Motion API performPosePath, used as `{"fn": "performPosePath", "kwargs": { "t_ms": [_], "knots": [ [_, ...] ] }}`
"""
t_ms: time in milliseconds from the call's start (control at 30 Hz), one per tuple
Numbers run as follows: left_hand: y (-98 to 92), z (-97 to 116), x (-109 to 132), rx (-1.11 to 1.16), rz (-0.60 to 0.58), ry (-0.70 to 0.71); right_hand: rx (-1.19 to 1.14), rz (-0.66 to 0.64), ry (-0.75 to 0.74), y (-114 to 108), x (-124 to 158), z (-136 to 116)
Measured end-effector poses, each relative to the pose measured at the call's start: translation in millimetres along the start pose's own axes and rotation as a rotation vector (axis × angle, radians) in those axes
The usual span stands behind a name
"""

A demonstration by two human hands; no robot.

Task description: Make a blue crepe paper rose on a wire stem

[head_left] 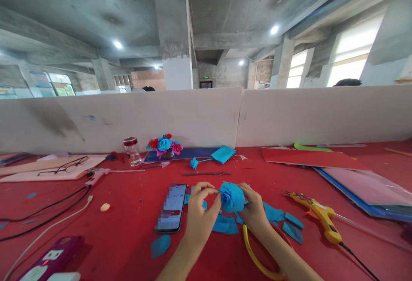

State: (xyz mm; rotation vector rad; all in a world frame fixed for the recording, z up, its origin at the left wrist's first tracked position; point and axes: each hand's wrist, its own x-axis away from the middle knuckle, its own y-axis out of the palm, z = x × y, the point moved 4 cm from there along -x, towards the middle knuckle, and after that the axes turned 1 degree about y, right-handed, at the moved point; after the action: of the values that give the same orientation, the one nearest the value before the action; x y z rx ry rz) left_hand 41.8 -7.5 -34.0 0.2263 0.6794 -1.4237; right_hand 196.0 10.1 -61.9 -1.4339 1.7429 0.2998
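Note:
Both my hands meet over the red table (pixel 122 229) around a blue paper rose (pixel 231 197). My right hand (pixel 254 208) is closed around the rose from the right and behind. My left hand (pixel 201 212) pinches the rose's left edge between thumb and fingertips. Loose blue paper petals (pixel 225 225) lie under and beside my hands, with more blue petal pieces (pixel 291 223) to the right and one blue petal (pixel 160 245) near the front. Yellow-handled scissors (pixel 257 259) lie beneath my right wrist.
A phone (pixel 171 208) lies left of my hands. A yellow glue gun (pixel 322 214) lies to the right, its cord trailing off. Coloured sheets (pixel 363 186), a finished paper bouquet (pixel 165 145), a small jar (pixel 132 151), glasses (pixel 64 167), cables and a power strip (pixel 53 259) surround them. A white partition (pixel 206 115) backs the table.

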Motion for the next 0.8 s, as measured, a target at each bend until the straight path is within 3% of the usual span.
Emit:
{"fn": "performPosePath", "kwargs": {
  "t_ms": [167, 267, 367, 533, 800],
  "knots": [
    [7.1, -14, -2, 0.208, -0.112, -0.263, -0.038, -0.043, -0.001, 3, 1, 1],
    [9.5, -17, -2, 0.280, -0.161, -0.334, -0.044, -0.054, 0.014, 4, 2, 4],
    [6.8, -13, -3, 0.200, -0.136, -0.273, -0.018, -0.044, 0.035, 4, 3, 5],
    [2.4, -3, 0, -0.048, -0.002, -0.016, 0.092, -0.050, -0.020, 2, 6, 1],
    [7.2, -12, -2, 0.030, -0.121, -0.184, 0.135, -0.051, -0.017, 1, 7, 3]
  ]
}}
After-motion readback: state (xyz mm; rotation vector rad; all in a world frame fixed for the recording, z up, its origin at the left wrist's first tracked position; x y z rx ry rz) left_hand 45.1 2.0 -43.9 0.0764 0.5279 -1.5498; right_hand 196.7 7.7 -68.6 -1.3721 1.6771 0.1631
